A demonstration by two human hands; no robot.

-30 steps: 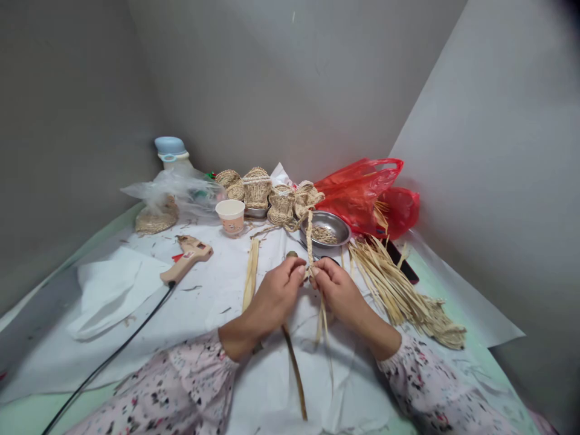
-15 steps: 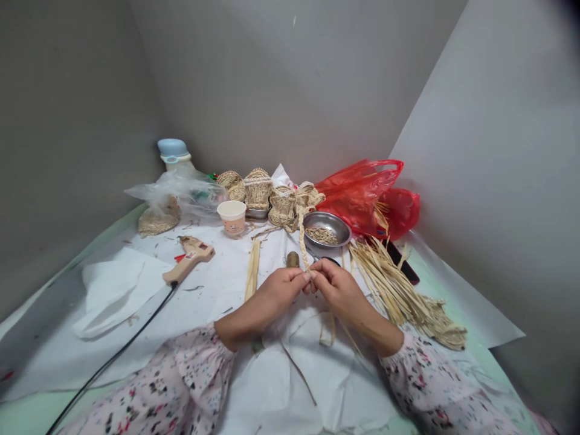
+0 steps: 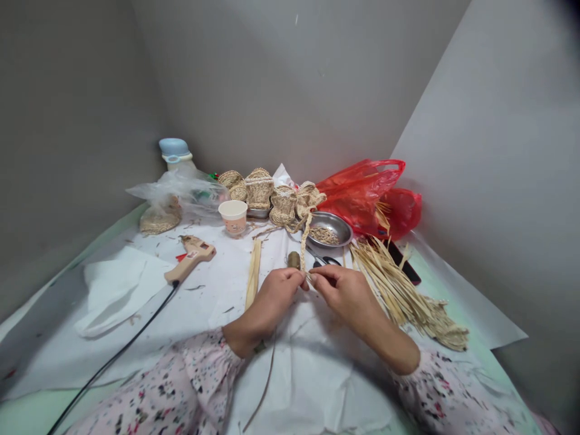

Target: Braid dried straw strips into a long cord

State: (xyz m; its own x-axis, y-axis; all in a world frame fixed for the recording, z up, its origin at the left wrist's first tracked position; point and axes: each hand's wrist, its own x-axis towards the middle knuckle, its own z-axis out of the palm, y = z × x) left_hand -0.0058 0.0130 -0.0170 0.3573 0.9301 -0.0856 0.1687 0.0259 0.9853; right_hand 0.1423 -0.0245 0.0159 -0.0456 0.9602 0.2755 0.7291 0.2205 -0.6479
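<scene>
My left hand (image 3: 275, 296) and my right hand (image 3: 345, 292) meet at the middle of the table, fingertips pinched together on a plaited straw braid (image 3: 305, 243). The braid runs from my fingers up toward the small woven baskets (image 3: 272, 196) at the back. One loose straw strand (image 3: 265, 377) hangs from under my left hand toward the near edge. Both hands are closed on the braid's working end.
A glue gun (image 3: 190, 257) with black cord lies left. A paper cup (image 3: 232, 215), metal bowl (image 3: 330, 228), scissors (image 3: 322, 259), red plastic bag (image 3: 367, 193), straw strip bundle (image 3: 399, 290), flat strips (image 3: 252, 272), a spool (image 3: 293, 260) and a clear bag (image 3: 179, 192) surround the white paper sheet (image 3: 136, 290).
The loose strands below my hands have shifted; the flat strips that hung under my right hand are gone from view, and a single strand now trails down left. My hands stayed pinched together.
</scene>
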